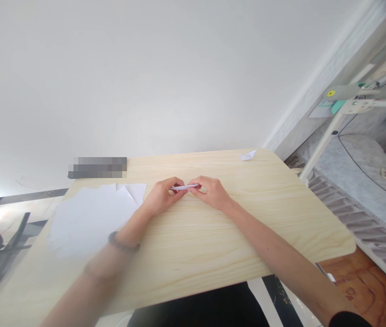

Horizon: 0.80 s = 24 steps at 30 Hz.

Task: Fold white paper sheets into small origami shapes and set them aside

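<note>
Both hands meet near the middle of a light wooden table. Between them is a small folded piece of white paper, seen edge-on as a thin strip. My left hand pinches its left end with curled fingers. My right hand pinches its right end the same way. A dark bead bracelet sits on my left wrist.
A loose stack of white paper sheets lies at the table's left. A small folded white paper piece rests near the far right corner. A white wall stands behind the table. A grey padded cot with a white frame stands to the right.
</note>
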{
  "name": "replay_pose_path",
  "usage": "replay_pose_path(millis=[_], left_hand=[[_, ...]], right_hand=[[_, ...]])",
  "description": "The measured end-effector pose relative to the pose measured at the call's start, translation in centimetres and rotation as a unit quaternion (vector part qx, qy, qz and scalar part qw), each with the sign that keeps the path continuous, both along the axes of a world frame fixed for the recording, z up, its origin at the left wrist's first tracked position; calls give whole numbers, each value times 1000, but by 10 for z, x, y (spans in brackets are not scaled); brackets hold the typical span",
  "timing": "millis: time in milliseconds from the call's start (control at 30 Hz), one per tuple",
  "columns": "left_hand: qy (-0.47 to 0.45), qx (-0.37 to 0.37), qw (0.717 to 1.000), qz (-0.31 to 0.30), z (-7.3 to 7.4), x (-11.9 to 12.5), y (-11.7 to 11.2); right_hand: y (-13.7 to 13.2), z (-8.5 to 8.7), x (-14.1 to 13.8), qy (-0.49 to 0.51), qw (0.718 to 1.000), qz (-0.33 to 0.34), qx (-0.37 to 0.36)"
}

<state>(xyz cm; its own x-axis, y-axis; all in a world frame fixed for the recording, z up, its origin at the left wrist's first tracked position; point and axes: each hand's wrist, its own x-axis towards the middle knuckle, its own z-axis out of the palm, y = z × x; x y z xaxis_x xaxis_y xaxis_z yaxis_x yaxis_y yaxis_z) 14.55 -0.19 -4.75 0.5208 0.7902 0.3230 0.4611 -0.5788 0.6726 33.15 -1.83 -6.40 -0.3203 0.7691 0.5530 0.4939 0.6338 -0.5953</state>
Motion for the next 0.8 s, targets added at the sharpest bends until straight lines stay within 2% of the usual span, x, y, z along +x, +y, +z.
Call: replay_pose_path(millis=[433, 800], left_hand=[[1, -2, 1000, 5, 0, 0, -1], [-30, -51, 998, 10, -1, 1, -3]], right_hand=[[0, 1, 1, -1, 1000, 1, 1], [0, 2, -1, 34, 999, -14, -40]])
